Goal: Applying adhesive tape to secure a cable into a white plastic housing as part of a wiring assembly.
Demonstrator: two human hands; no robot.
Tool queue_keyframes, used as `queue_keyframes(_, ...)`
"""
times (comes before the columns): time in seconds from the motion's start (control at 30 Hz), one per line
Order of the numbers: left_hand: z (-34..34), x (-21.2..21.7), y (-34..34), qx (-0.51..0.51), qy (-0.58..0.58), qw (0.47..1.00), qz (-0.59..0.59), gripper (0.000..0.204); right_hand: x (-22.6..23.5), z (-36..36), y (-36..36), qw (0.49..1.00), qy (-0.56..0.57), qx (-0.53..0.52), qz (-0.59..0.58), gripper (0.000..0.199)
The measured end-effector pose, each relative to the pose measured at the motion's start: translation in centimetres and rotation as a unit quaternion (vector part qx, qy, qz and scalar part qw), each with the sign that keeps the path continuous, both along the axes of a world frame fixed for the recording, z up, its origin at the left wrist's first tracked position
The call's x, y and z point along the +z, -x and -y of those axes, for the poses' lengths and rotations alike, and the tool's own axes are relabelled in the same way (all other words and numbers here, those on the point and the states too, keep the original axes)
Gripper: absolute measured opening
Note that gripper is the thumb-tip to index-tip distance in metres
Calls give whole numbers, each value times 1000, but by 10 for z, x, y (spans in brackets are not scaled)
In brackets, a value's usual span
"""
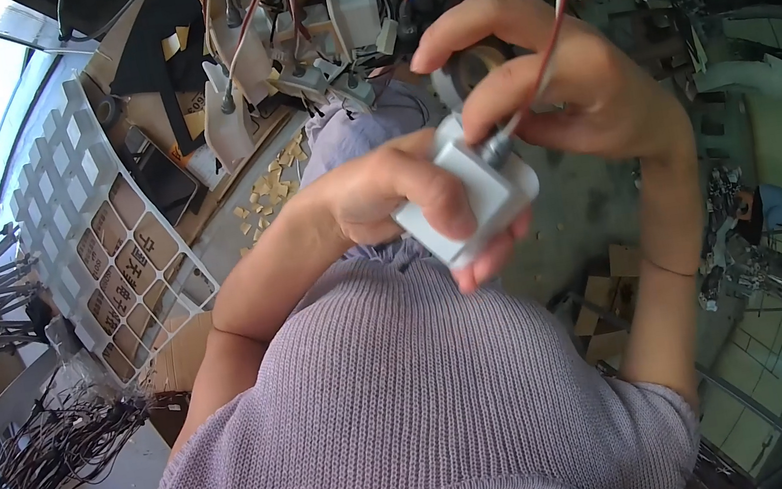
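Observation:
My left hand (404,197) is closed round a white plastic housing (465,195), held tilted in front of my chest with the thumb across its face. A grey cable fitting (498,145) sits on the housing's upper side, and a red and a white wire run up from there. Just above, my right hand (558,78) has its fingers curled round a ring-shaped roll of tape (471,70), partly hidden by the fingers. The lower fingertips of that hand are close against the fitting; whether they press on it is hard to see.
Several white housings with wires (230,117) stand on the bench ahead. A white grid tray (131,233) leans at the left, near scattered small tan pieces (276,186). Bundles of dark cables (67,445) lie lower left. Another person (775,209) is far right.

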State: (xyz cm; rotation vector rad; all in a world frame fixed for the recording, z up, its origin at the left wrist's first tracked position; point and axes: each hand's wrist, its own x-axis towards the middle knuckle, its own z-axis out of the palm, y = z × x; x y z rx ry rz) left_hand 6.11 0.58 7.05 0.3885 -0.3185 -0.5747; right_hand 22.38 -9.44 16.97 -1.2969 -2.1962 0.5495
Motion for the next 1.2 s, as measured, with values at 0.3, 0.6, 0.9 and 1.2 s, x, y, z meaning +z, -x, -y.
queue_keyframes(0.3, -7, 0, -3, 317, -393, 863, 25, 33, 13, 13, -4, 980, 153, -113, 66, 29)
queue_keyframes(0.6, 0, -13, -8, 548, -416, 722, 66, 36, 28, 28, 52, 810, 313, -333, -368, 71)
queue_keyframes(0.9, 9, -13, -10, -133, 236, 961, 61, 65, -31, -25, -2, 916, 192, 79, -343, 56)
queue_keyframes(1.2, -11, 1, 3, 213, -74, 974, -31, 39, -13, 2, -12, 909, 289, -174, -245, 60)
